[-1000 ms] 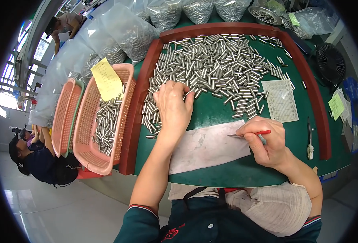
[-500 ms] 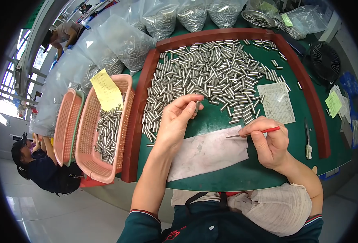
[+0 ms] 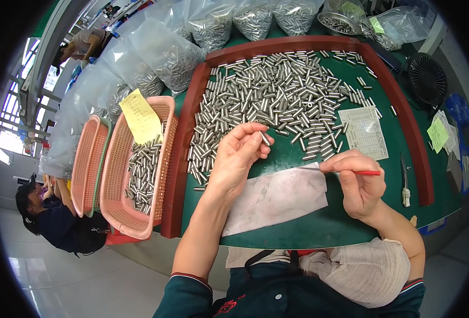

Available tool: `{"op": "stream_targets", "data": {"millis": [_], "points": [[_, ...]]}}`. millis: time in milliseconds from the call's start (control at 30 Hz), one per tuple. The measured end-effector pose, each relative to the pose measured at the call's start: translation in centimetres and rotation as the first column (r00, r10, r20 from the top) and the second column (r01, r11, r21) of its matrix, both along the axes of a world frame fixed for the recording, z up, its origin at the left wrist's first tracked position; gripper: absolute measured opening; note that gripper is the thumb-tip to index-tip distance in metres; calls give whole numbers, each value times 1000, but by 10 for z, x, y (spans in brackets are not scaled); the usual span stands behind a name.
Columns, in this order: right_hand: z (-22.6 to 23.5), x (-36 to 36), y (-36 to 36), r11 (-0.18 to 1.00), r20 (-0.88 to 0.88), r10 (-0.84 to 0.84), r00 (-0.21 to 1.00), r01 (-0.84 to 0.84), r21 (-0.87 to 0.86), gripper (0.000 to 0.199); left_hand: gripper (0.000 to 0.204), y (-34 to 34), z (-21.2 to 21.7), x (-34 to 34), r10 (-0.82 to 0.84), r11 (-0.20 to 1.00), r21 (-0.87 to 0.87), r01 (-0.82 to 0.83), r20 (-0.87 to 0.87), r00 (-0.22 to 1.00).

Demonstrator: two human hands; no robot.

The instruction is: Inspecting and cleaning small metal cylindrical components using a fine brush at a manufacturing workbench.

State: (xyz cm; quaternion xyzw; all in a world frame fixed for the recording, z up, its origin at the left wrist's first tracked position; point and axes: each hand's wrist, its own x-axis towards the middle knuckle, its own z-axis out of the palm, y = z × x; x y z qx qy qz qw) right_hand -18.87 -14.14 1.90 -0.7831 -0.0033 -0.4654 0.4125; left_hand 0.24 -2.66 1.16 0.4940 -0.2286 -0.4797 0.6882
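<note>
Heap of short silver metal cylinders [image 3: 277, 100] on green-topped tray with red-brown rim [image 3: 404, 127]; pink plastic mesh basket [image 3: 119, 196] left of tray; clear plastic bags of cylinders [image 3: 208, 24] behind; white paper sheet [image 3: 277, 199] at front.

A short silver metal pin [image 3: 265, 139] sits pinched between the fingertips of the left hand [image 3: 237, 159], tilted, raised just above the green counter [image 3: 308, 228] near the middle of the frame. A thin red pencil-like stick [image 3: 359, 173] lies nearly level in the right hand [image 3: 357, 185], right of centre. Both are held over a pale, creased sheet [image 3: 277, 199] lying flat below them.
</note>
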Motion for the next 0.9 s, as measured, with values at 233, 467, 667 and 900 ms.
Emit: {"op": "stream_targets", "data": {"millis": [233, 467, 667, 900], "points": [[4, 2, -2, 983, 124, 26, 992, -3, -183, 10, 11, -2, -2, -11, -50, 997, 69, 33, 254, 966], [2, 3, -1, 973, 9, 53, 999, -50, -224, 10, 10, -4, -3, -15, -109, 991, 106, 80, 300, 948], [0, 6, 0, 975, 57, 24, 998, -11, -222, 15, 10, -2, -2, -15, -115, 990, 119, 82, 312, 943], [2, 4, 2, 976, 45, 36, 998, -25, -217, 15, 9, -1, -1, -15, -111, 989, 132, 72, 317, 942]]}}
